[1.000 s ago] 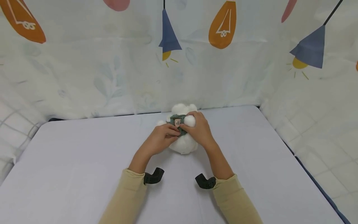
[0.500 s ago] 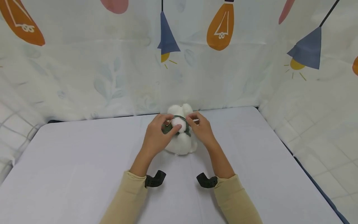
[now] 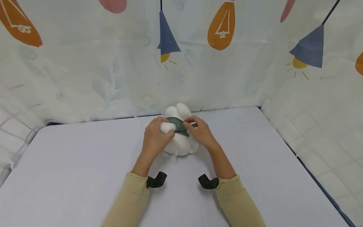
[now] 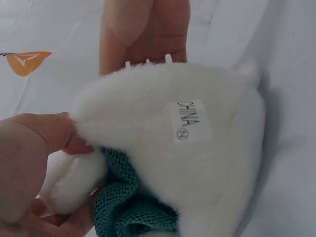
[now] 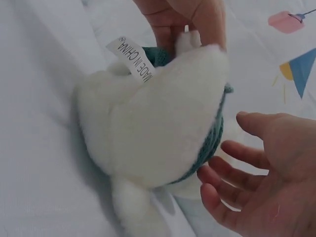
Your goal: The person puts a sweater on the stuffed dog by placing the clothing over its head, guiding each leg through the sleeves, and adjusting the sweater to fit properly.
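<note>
A white plush toy (image 3: 182, 145) in a green knitted garment (image 3: 180, 126) stands at the far middle of the table, its patch side out of sight in the head view. My left hand (image 3: 154, 136) holds the toy's round white arm (image 3: 167, 127), thumb and fingers around it. On the other side, my right hand (image 3: 202, 134) has its fingers spread; in the right wrist view, its fingertips (image 5: 203, 173) are right at the garment's edge and the thumb stands apart. A white printed label (image 5: 132, 59) sticks out of the toy's lower part.
A white-covered table (image 3: 85, 164) reaches back to a patterned curtain (image 3: 127, 75) close behind the toy. Black brackets jut inward from both wrists, the left bracket (image 3: 157, 180) and the right bracket (image 3: 208, 182).
The toy has turned, its patched front swinging left and out of sight. The white arm went from my right hand across to my left, which grips it now; my right hand has let go.
</note>
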A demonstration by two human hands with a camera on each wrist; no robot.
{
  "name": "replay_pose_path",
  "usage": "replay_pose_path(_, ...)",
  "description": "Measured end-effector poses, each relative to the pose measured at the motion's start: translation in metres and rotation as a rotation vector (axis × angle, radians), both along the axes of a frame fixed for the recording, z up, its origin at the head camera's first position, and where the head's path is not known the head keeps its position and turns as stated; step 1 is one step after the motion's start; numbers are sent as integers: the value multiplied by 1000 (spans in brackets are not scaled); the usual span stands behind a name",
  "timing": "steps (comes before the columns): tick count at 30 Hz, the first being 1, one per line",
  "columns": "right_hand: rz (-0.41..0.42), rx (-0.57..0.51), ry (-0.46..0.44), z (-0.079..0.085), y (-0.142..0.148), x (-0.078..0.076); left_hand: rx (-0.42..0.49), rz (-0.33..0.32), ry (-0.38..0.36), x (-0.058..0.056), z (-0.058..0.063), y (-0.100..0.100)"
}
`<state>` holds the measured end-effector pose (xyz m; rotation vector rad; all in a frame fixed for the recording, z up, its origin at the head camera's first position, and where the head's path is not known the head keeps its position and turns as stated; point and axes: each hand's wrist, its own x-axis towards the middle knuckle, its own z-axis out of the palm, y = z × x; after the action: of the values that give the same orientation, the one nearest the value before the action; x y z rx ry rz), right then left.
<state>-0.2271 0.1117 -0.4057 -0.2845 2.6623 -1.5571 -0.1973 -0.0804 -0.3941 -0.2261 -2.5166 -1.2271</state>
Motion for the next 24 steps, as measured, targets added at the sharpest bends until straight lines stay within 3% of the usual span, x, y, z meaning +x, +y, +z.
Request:
replay_pose_path(4,-40,28,-81,-7,2,-2,104,42,-9,-3,-3,-3)
replay_pose_path(8,7,31,-133,-10,1,-3,274,59,50,-4,-6,-6)
replay_pose_path(11,61,-34,-157,-9,0,-4,418,54,87,-5,-3,-9)
replay_pose_path(14,113,-138,-198,-7,2,-4,574,49,70,-5,3,-12)
replay_pose_path(18,192,-321,-271,-2,4,0,803,8,9,-4,11,-12)
replay_pose_path(21,248,-455,-317,1,5,3,993,-67,-24,-2,14,-9)
replay_pose_path(24,238,-509,-323,3,4,5,1116,-141,-49,-1,15,-6)
